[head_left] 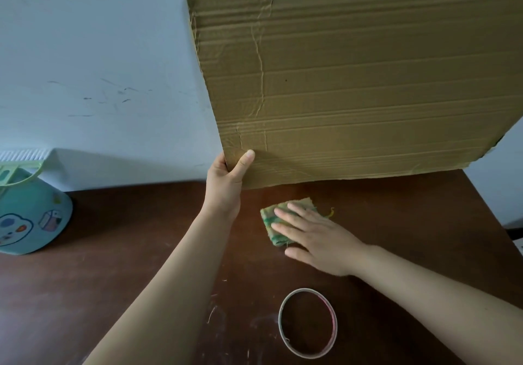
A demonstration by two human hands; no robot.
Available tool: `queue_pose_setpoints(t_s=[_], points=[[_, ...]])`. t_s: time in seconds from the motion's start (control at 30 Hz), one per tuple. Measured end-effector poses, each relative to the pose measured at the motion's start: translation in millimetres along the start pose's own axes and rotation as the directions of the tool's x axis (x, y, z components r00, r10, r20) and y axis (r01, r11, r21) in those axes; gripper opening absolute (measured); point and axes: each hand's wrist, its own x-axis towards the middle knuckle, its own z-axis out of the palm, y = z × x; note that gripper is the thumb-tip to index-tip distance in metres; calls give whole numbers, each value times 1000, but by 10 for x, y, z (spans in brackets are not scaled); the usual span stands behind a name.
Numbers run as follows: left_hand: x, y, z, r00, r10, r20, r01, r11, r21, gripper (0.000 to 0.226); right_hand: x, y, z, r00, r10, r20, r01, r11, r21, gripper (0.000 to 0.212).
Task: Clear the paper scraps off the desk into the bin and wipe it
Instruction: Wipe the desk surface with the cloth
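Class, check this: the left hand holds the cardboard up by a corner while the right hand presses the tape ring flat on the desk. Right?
No: in the head view the right hand presses a green cloth, not the tape ring, flat on the desk. The left hand does hold the cardboard up by a corner.

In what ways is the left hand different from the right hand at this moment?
The left hand is curled round the lower corner of the cardboard; the right hand lies flat with straight fingers. The left hand is raised and holds the cardboard up; the right hand is low and presses the cloth onto the desk. Both are bare, and each touches one thing.
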Motion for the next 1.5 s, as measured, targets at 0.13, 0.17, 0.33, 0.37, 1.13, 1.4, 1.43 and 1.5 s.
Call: queue_pose_setpoints(t_s=[0.13, 0.17, 0.33, 0.37, 1.13, 1.4, 1.43, 1.5], points=[[-24, 14, -1, 1000, -6, -15, 6, 1000, 21, 22, 411, -21, -196, 979, 198, -48, -197, 980, 25, 63], [-28, 13, -1, 1000, -9, -22, 10, 1000, 27, 24, 532, -99, -216, 975, 208, -76, -207, 978, 16, 64], [-31, 21, 0, 998, -39, -48, 39, 999, 18, 22, 515, -565, -49, 992, -6, -127, 6, 1000, -2, 63], [-32, 19, 4, 998, -42, -43, 42, 999, 9, 26, 392, -592, 10, 992, -58, -114, 58, 998, 2, 63], [-151, -51, 62, 989, -86, -118, 90, 996, 28, 14, -452, 478, -80, 969, 221, -108, -222, 975, -5, 74], [-196, -140, 116, 986, -103, -132, 102, 995, -13, 12, -105, 315, -88, 961, 234, -146, -236, 972, 4, 71], [-199, -149, 109, 985, -107, -133, 106, 994, -12, 13, -245, 243, -7, 973, 176, -150, -176, 984, 14, 74], [-198, -165, 89, 984, -114, -134, 113, 993, -14, 15, -573, 210, 125, 987, 105, -125, -103, 994, 24, 77]])
